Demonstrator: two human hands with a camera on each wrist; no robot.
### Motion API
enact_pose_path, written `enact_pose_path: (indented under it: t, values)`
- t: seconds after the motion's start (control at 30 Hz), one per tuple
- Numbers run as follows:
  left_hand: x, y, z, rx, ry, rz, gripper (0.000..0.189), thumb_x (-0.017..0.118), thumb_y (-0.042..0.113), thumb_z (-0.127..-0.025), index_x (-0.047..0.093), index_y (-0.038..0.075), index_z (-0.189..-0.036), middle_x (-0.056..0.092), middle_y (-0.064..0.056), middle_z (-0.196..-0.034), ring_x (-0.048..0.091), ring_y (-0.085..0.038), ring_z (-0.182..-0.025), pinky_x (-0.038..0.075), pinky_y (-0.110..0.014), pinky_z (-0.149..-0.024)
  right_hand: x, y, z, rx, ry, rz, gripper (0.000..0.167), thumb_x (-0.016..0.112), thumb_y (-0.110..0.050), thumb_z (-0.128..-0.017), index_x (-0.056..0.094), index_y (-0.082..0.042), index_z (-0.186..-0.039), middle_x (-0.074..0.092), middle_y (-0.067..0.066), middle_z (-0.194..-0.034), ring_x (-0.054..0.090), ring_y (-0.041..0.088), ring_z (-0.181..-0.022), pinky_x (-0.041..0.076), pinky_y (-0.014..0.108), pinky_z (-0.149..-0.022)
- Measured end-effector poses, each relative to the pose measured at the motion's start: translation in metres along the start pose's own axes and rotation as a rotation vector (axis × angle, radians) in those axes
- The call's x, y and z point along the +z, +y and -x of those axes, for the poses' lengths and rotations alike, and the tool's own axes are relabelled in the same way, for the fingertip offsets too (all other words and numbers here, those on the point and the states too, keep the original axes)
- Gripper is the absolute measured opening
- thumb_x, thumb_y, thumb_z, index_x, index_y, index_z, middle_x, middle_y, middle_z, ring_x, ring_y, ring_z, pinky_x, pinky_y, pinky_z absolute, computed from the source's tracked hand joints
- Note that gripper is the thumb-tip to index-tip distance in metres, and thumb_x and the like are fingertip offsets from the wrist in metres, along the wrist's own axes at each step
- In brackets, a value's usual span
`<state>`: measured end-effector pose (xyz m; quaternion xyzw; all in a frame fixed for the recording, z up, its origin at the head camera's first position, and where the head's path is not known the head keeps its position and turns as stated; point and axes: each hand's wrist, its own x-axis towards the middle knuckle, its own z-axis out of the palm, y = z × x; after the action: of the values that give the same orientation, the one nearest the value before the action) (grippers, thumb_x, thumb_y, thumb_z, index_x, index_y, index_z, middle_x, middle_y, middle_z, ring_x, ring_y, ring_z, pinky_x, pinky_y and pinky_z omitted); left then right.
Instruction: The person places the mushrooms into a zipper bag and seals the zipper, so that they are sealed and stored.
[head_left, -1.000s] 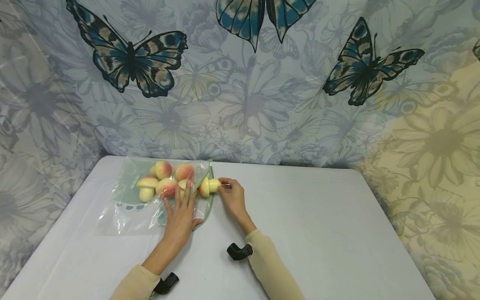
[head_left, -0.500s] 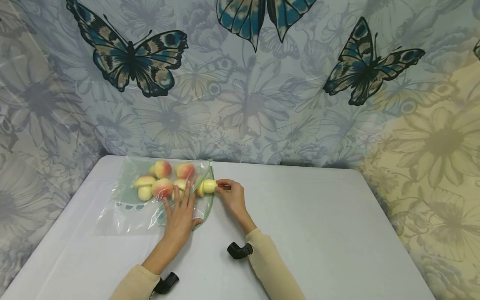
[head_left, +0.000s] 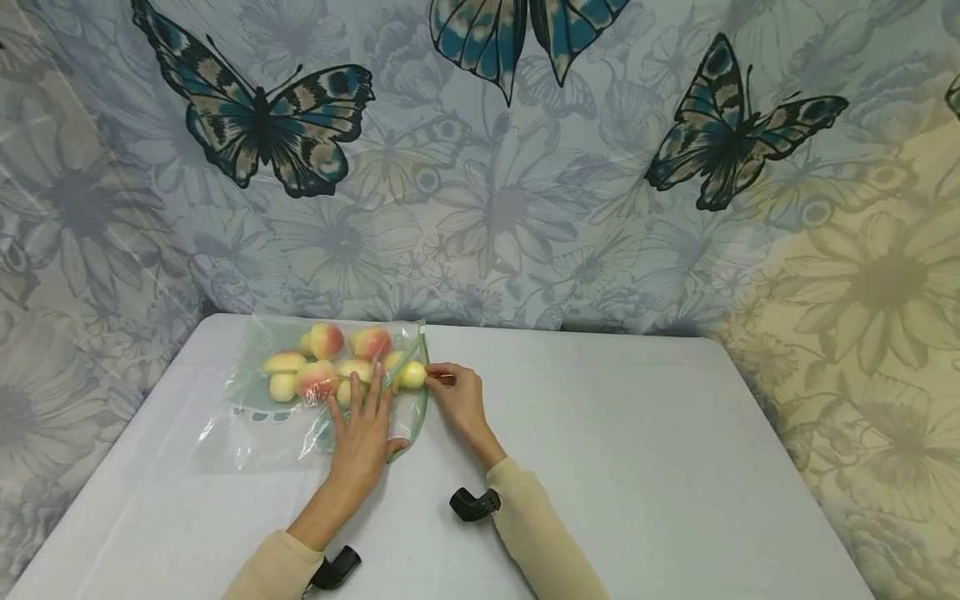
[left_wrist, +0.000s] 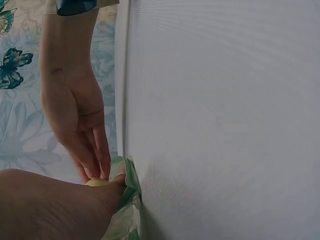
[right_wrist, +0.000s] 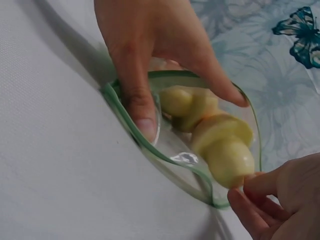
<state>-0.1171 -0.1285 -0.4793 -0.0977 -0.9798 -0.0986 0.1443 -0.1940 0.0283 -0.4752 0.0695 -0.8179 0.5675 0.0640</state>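
A clear, green-edged zip bag (head_left: 255,450) lies on its side, holding several yellow-and-red mushrooms (head_left: 317,380) that look artificial. My left hand (head_left: 358,446) rests on the bag with straight, spread fingers; in the right wrist view its thumb (right_wrist: 137,107) sits at the parted mouth. At that mouth, the nearest mushroom (right_wrist: 231,162) lies with its pale stem outward. My right hand (head_left: 461,402) pinches the stem's end with its fingertips. In the left wrist view the right hand (left_wrist: 80,110) reaches down to the green rim, and the mushrooms are mostly hidden.
A white-covered table (head_left: 637,467) extends to the right of the bag. Behind it stands a wall covering (head_left: 510,208) printed with butterflies and flowers. Black wrist devices (head_left: 475,504) sit at both sleeves.
My right hand has moved slightly left, and the mushroom at the mouth has slid deeper into the bag. Those ahead of it shifted left too. My left hand has stayed almost in place.
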Motion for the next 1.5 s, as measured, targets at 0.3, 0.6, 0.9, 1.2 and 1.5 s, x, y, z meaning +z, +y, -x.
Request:
enact_pose_path:
  t: [0.3,0.6,0.9,1.2,1.5]
  values:
    - [0.003,0.002,0.0,0.01,0.005,-0.014,0.086,0.084,0.036,-0.068,0.051,-0.002,-0.138,0.016,-0.018,-0.161,0.013,-0.048,-0.145,0.017,-0.077,-0.103,-0.001,-0.002,0.002,0.038,-0.04,-0.039,0.015,0.068,-0.004,-0.09,0.075,0.001,-0.102,0.074,0.013,-0.102,0.073,0.024,-0.09,0.056,0.025,-0.075]
    - [0.002,0.002,0.001,0.003,0.012,0.004,0.088,0.084,0.035,-0.067,0.05,-0.002,-0.139,0.017,-0.018,-0.161,0.013,-0.048,-0.145,0.017,-0.077,-0.103,-0.009,-0.008,0.004,0.135,-0.093,-0.164,0.021,0.061,-0.001,-0.094,0.07,0.008,-0.111,0.072,0.02,-0.102,0.072,0.029,-0.089,0.057,0.024,-0.074]
    - [0.0,0.003,0.0,-0.007,-0.008,-0.029,0.087,0.084,0.038,-0.068,0.051,-0.001,-0.139,0.016,-0.017,-0.162,0.014,-0.047,-0.145,0.016,-0.076,-0.105,-0.004,-0.008,0.001,0.183,-0.162,-0.271,0.026,0.056,0.001,-0.097,0.063,0.013,-0.118,0.069,0.025,-0.11,0.069,0.033,-0.1,0.057,0.026,-0.078]
    - [0.001,0.012,0.001,-0.009,-0.031,-0.084,0.082,0.084,0.04,-0.072,0.053,0.0,-0.138,0.016,-0.02,-0.161,0.014,-0.049,-0.144,0.015,-0.074,-0.107,-0.004,-0.008,0.003,0.173,-0.207,-0.321,0.028,0.048,0.005,-0.098,0.058,0.019,-0.121,0.062,0.033,-0.118,0.064,0.043,-0.108,0.055,0.038,-0.087]
    - [0.003,0.02,0.001,0.004,0.032,-0.142,0.07,0.082,0.033,-0.078,0.057,0.0,-0.134,0.021,-0.021,-0.159,0.017,-0.052,-0.143,0.019,-0.071,-0.108,-0.007,-0.007,0.002,0.174,-0.221,-0.333,0.029,0.044,0.006,-0.1,0.057,0.018,-0.123,0.063,0.032,-0.118,0.065,0.041,-0.106,0.055,0.034,-0.087]
